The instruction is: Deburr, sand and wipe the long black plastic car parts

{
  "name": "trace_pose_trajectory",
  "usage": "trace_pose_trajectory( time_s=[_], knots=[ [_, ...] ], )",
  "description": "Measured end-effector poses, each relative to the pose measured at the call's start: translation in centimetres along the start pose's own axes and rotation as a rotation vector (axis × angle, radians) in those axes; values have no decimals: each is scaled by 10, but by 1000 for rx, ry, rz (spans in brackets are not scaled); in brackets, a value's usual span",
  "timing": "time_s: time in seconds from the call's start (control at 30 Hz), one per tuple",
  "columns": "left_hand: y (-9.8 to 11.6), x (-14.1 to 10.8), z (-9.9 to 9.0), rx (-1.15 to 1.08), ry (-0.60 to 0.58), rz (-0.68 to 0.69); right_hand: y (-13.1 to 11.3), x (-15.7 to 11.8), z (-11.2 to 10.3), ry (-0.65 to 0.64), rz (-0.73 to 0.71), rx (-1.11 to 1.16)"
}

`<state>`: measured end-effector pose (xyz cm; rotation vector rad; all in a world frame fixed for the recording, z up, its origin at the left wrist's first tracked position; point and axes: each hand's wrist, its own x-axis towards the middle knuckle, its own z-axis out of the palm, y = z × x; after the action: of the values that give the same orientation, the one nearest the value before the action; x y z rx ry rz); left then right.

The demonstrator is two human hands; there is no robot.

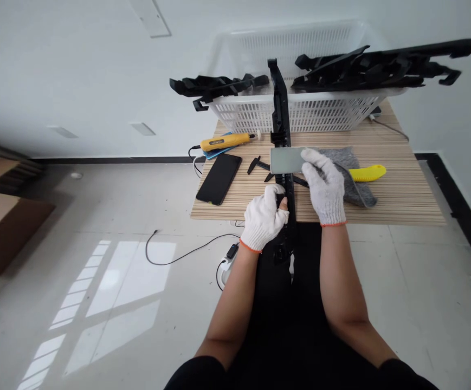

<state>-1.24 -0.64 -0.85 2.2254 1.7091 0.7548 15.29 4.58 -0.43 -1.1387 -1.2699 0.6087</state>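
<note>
A long black plastic part (283, 114) runs from the basket's rim across the table toward my body. My left hand (264, 218), in a white knit glove with the thumb tip bare, is closed around its near half. In my gloved right hand (325, 187) is a flat grey-green rectangular slab (286, 161), pinched at its right end and lying over the black part. I cannot tell whether the slab touches the part. Partly hidden beneath both is a black caliper (255, 164). Right of the slab, a grey felt cloth (364, 196) lies by a yellow handle (368, 173).
Behind my hands, a white plastic basket (320, 115) holds several black parts (357, 70) jutting past its sides. A black phone (219, 180) and a corded yellow power tool (225, 142) lie on the table's left. Cables (190, 254) trail to the floor. Cardboard boxes (7, 233) stand far left.
</note>
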Motion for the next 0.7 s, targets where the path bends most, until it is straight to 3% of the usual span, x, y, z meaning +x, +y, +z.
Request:
trace_pose_trajectory(
  time_s=[0.27, 0.43, 0.6, 0.7],
  knots=[
    [-2, -1, 3, -36, 25, -3, -3, -1, 1, -40, 15, 5],
    [-1, 0, 2, -33, 3, -18, 3, 2, 1, 37, -3, 1],
    [-1, 0, 2, -49, 5, -14, 7, 4, -1, -24, 6, 19],
    [-1, 0, 2, -65, 1, -17, 7, 4, -3, 32, 26, 41]
  ],
)
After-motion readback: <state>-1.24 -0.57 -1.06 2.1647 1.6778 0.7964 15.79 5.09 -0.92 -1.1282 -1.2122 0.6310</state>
